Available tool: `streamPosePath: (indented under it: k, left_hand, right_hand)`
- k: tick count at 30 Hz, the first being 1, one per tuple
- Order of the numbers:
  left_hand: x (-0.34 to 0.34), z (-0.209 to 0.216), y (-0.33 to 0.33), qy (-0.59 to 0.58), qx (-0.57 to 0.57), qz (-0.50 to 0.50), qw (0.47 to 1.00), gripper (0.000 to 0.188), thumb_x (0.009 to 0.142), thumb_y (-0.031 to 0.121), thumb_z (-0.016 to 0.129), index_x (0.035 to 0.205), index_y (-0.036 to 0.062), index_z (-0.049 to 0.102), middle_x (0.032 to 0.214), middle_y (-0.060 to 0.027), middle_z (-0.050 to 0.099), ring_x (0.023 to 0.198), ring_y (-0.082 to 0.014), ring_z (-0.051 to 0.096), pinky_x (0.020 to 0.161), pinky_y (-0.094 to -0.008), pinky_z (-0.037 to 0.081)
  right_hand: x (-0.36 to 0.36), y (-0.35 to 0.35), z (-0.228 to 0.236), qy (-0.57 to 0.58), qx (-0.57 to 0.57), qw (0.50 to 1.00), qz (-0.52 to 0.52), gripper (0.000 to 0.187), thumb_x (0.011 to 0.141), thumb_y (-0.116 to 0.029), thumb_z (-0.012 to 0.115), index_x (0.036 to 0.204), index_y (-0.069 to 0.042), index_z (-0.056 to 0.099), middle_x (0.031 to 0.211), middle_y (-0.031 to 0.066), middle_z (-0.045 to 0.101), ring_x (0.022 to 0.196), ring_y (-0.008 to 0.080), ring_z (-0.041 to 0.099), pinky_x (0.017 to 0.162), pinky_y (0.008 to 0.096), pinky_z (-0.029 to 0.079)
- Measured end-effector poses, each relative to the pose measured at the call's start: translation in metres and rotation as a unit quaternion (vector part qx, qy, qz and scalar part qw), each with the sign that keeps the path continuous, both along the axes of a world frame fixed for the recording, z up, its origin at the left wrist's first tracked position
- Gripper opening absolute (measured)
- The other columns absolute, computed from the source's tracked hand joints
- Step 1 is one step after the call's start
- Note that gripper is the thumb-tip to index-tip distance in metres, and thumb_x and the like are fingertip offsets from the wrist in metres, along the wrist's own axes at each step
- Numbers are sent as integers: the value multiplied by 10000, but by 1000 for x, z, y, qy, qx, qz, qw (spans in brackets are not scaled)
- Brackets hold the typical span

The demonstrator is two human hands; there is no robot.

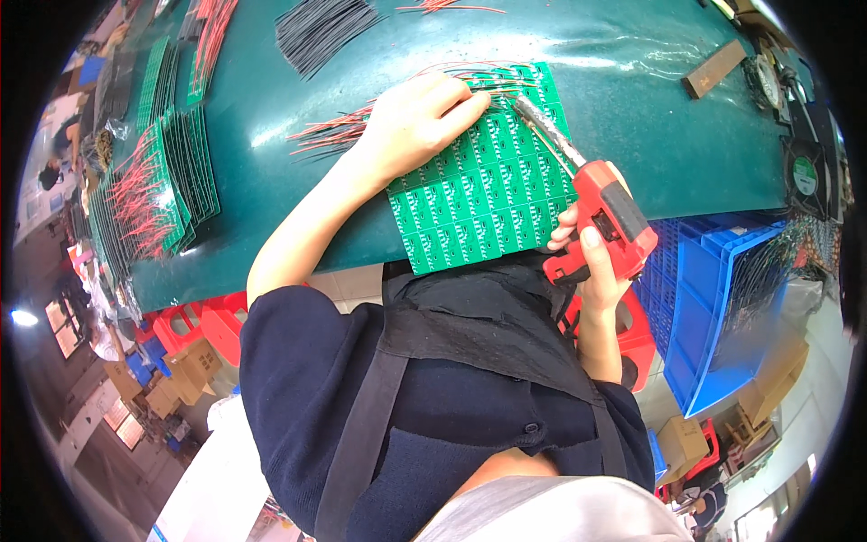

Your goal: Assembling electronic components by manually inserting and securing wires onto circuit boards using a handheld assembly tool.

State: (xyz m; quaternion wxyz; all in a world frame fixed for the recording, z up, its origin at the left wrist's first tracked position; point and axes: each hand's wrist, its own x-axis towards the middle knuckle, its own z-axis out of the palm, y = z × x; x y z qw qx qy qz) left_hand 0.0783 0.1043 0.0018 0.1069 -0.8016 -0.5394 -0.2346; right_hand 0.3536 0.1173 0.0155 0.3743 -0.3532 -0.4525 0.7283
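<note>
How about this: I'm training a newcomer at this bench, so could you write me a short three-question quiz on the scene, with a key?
1. Which hand holds the red soldering gun?
2. True or false: the blue plastic crate stands to the right of the green circuit-board panel.
3. Which of these lies beyond the left hand, near the picture's top edge?
a) yellow pliers
b) a bundle of black wires
c) a white cup

Key:
1. The right hand.
2. True.
3. b.
</note>
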Motion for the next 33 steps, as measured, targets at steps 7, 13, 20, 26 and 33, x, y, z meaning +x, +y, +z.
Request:
streamPosePath:
  k: [7, 13, 20, 26, 33]
  left_hand:
    - [-2, -4, 0, -9, 9, -3, 1000, 260, 704, 102, 621, 964, 86, 629, 800, -21, 564, 741, -182, 584, 602, -288, 509]
    - [-4, -5, 1, -17, 11, -2, 1000, 253, 705, 108, 615, 957, 90, 630, 790, -17, 555, 735, -180, 579, 599, -284, 506]
    - [-3, -4, 1, -12, 12, -4, 1000, 241, 706, 113, 616, 945, 83, 628, 786, -21, 553, 734, -180, 579, 613, -286, 505]
    - [2, -4, 4, -31, 30, 5, 999, 218, 706, 106, 616, 921, 74, 619, 802, -32, 568, 752, -193, 591, 634, -297, 505]
    - [9, -1, 15, -29, 22, -8, 999, 231, 699, 112, 618, 928, 78, 621, 789, -34, 562, 747, -198, 591, 650, -316, 505]
  right_hand:
    - [-4, 0, 6, -12, 2, 1000, 1, 544, 846, -106, 598, 1317, 59, 381, 905, 146, 610, 709, 172, 617, 615, 303, 546]
    - [-2, -2, 8, -56, 5, 998, 10, 489, 846, -130, 577, 1257, 82, 419, 900, 148, 596, 698, 174, 605, 592, 301, 535]
    - [-3, 1, 10, -14, 47, 998, -26, 470, 843, -176, 575, 1213, 88, 452, 917, 171, 615, 752, 225, 631, 620, 318, 550]
    - [-7, 1, 13, -41, 61, 995, -62, 509, 828, -208, 574, 1207, 110, 452, 889, 176, 611, 706, 219, 626, 588, 310, 540]
    - [5, 2, 1, 10, 28, 999, -33, 344, 854, -121, 604, 1128, 72, 524, 908, 159, 630, 729, 205, 644, 634, 324, 559]
